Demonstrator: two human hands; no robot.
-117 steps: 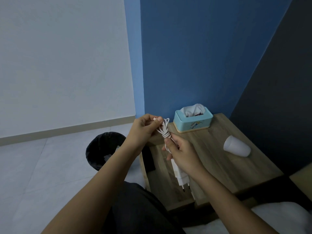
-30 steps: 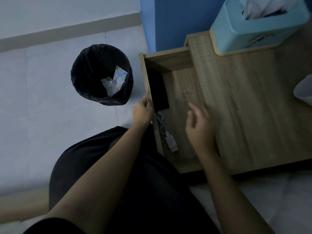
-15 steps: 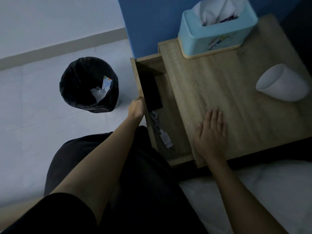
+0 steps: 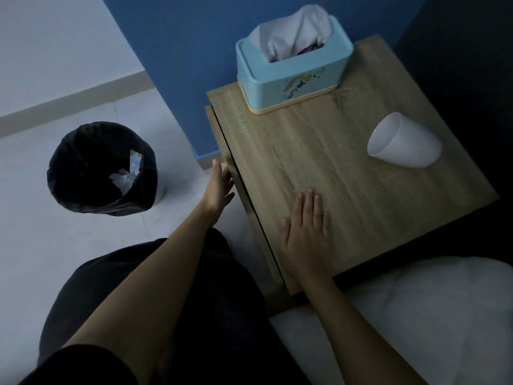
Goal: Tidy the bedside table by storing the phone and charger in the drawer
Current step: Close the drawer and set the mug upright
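**Item count, by kind**

- Hands: 2, left hand (image 4: 219,184) and right hand (image 4: 305,234). Four fingers (image 4: 308,201) plus a thumb show on the right; the left ones can't be counted.
- Worktop (image 4: 319,162): 1, under the right fingers.
- Drawer (image 4: 215,126): 1, at the left fingers.
- Tissue box (image 4: 294,76): 1, beyond the right fingers.
- Cup (image 4: 405,145): 1, white, to the right of the right fingers.
- Bin (image 4: 83,190): 1, black, left of the left fingers.
- In the bin: 1 printed wrapper (image 4: 135,162), plus white scraps (image 4: 120,180), number unclear.
- Pillow (image 4: 416,315): 1, on the wrist side of the right fingers.
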